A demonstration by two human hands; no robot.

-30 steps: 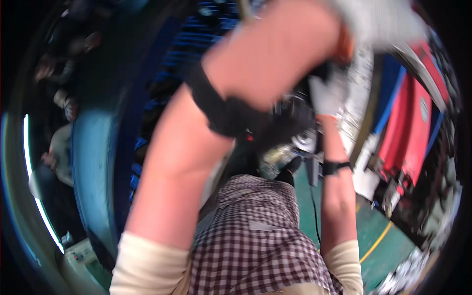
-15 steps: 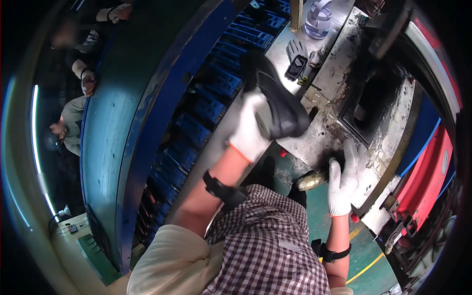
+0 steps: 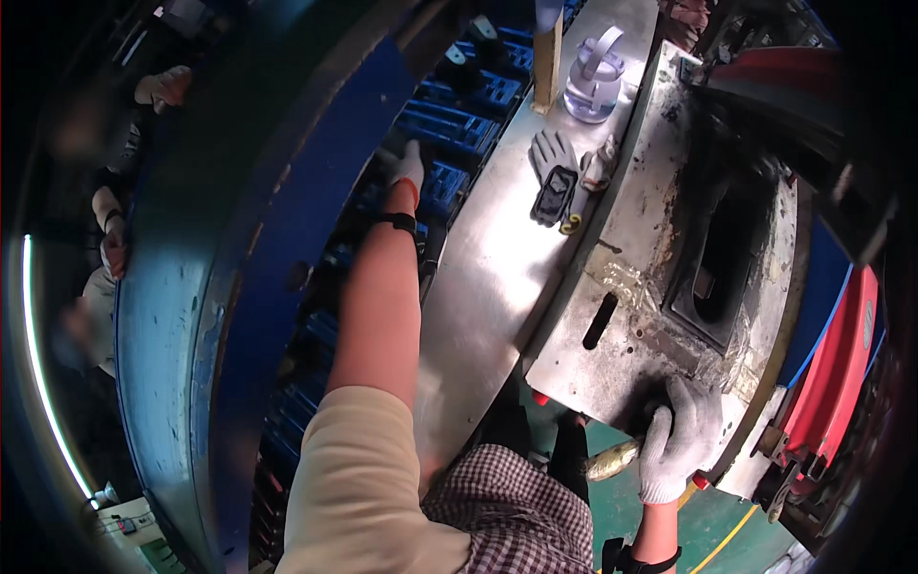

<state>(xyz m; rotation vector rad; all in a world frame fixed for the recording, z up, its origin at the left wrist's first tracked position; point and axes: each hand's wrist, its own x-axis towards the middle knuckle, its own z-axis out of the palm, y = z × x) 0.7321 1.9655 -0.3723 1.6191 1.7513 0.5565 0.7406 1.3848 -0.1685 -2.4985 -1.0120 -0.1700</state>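
Observation:
My left hand (image 3: 409, 170), in a white knit glove, reaches out over the blue slatted rack (image 3: 445, 129) on the left. Its fingers are blurred and partly in shadow, so I cannot make out whether they hold anything. My right hand (image 3: 681, 435), gloved too, rests on the near end of the worn metal machine top (image 3: 564, 368). Its fingers lie slightly bent on the surface with the thumb apart. Beside the thumb a brownish-yellow, wrapped-looking piece (image 3: 612, 461) juts from the machine. A dark rectangular opening (image 3: 717, 273) with a black frame lies beyond this hand.
Along the bare metal ledge (image 3: 478, 277) are a grey glove (image 3: 553, 153), a black device (image 3: 554, 196) and a clear lidded jug (image 3: 593, 86). A blue partition (image 3: 163, 354) stands at left, another person's hand (image 3: 113, 251) at its edge. A red machine part (image 3: 827, 368) is at right.
My left hand held a black boot over the ledge earlier; it has swung far left to the rack, and the boot no longer shows in it. My right hand's fingers have bent slightly.

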